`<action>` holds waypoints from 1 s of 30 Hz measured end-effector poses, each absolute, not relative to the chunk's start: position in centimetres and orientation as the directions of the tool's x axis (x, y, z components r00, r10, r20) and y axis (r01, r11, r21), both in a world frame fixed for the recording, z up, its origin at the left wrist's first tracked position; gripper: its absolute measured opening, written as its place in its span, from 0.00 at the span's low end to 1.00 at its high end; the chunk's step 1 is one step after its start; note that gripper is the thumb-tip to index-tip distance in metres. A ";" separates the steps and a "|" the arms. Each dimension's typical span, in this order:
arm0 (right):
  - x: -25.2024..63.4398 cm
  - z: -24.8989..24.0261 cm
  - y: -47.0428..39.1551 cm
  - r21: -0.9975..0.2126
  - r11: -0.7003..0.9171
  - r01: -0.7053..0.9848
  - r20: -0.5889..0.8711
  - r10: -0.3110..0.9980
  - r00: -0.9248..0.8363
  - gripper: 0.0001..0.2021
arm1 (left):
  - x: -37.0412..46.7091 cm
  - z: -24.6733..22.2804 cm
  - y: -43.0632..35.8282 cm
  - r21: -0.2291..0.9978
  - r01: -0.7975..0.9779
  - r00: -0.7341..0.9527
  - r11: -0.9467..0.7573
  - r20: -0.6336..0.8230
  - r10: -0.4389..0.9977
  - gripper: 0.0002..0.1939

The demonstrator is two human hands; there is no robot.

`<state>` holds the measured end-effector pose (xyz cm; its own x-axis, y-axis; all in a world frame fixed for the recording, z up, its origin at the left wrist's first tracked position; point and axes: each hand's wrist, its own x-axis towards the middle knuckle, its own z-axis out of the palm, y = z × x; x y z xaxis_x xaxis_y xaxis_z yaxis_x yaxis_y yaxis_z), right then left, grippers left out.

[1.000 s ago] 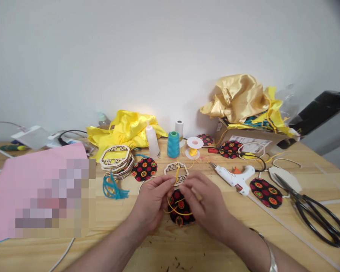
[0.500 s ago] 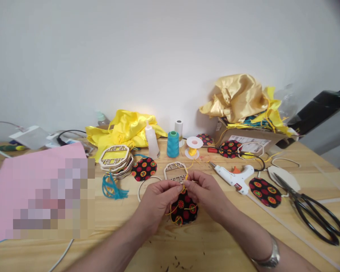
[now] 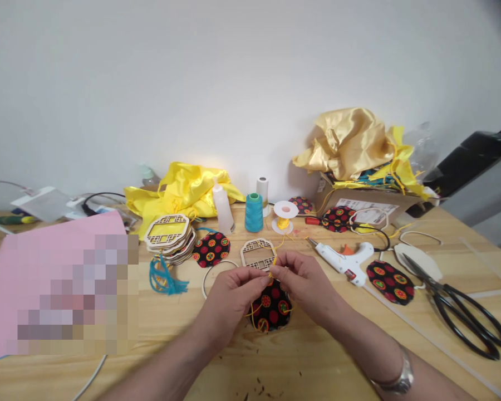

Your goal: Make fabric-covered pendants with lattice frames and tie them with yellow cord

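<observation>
My left hand (image 3: pixel 237 294) and my right hand (image 3: pixel 304 284) meet at the middle of the table, thumbs and forefingers pinched on a thin yellow cord (image 3: pixel 254 315). Its loose ends hang over a black fabric-covered disc (image 3: pixel 271 312) with red and orange flower dots, which lies below my fingertips. Just beyond them is a pale openwork wooden frame (image 3: pixel 259 254); its near edge is close to my right fingers. The exact knot or crossing of the cord is hidden by my fingertips. A silver bracelet circles my right wrist.
A white glue gun (image 3: pixel 346 260) and large black-handled scissors (image 3: pixel 463 317) lie at right. Behind stand a teal thread cone (image 3: pixel 254 214), a cord spool (image 3: pixel 284 210) and a squeeze bottle (image 3: pixel 222 208). Stacked wooden frames (image 3: pixel 167 233), a teal tassel (image 3: pixel 167 277) and pink paper (image 3: pixel 58 250) are at left.
Both hands keep their pinch on the yellow cord at nearly the same spot. A loose cord end over the disc has shifted slightly; the whole view has moved a little.
</observation>
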<state>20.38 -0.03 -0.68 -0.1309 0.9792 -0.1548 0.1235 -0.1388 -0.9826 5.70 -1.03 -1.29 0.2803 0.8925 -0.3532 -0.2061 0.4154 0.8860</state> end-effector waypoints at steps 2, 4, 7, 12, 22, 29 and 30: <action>20.4 -0.6 0.0 -0.982 -0.155 0.112 -0.169 0.977 -0.131 0.09 | 5.6 -1.5 -1.0 0.886 -0.216 0.271 0.410 -0.349 0.897 0.09; 20.4 -0.4 0.1 -0.979 -0.176 0.100 -0.190 0.969 -0.156 0.08 | 5.5 -1.6 -1.0 0.886 -0.223 0.258 0.406 -0.348 0.901 0.09; 20.5 -0.4 0.2 -0.974 -0.208 0.091 -0.223 0.952 -0.210 0.06 | 5.4 -1.9 -0.8 0.895 -0.210 0.229 0.393 -0.345 0.910 0.09; 20.6 -1.0 0.4 -0.981 -0.156 0.115 -0.176 0.966 -0.192 0.05 | 5.4 -2.0 -0.8 0.913 -0.163 0.212 0.375 -0.339 0.917 0.09; 21.1 -0.7 0.5 -0.931 0.044 0.363 -0.035 0.978 -0.207 0.06 | 5.4 -0.7 -0.8 0.968 -0.025 0.113 0.251 -0.247 0.962 0.10; 21.5 -0.8 0.7 -0.836 0.121 0.535 0.086 0.992 -0.090 0.07 | 5.0 -0.9 -0.7 0.928 0.365 0.093 -0.078 0.047 0.995 0.07; 21.5 -0.9 0.7 -0.827 0.120 0.549 0.094 0.993 -0.075 0.07 | 5.0 -1.1 -0.9 0.914 0.388 0.105 -0.123 0.088 0.991 0.07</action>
